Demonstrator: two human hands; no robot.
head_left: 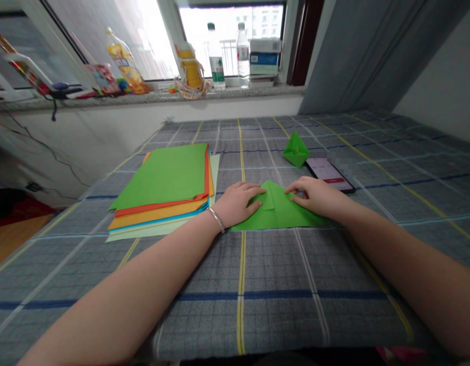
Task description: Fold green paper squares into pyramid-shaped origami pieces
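Note:
A sheet of green paper (279, 211), folded into a wide triangle, lies on the checked cloth in front of me. A smaller folded flap stands out on its left half. My left hand (239, 204), with a silver bangle at the wrist, holds the paper's left side, thumb and fingers bent onto the flap. Gripping the right slope is my right hand (309, 195), its thumb and fingertips drawn close together at the edge. Just beyond, a finished-looking green folded paper shape (295, 150) stands by a phone (329, 174) with a lit screen.
To the left lies a stack of coloured paper (164, 173), green on top with orange, yellow and blue beneath. Along the windowsill stand a juice bottle (124, 61), a yellow flask (191, 68), water bottles (216, 63) and boxes (264, 58). A grey curtain (356, 56) hangs at right.

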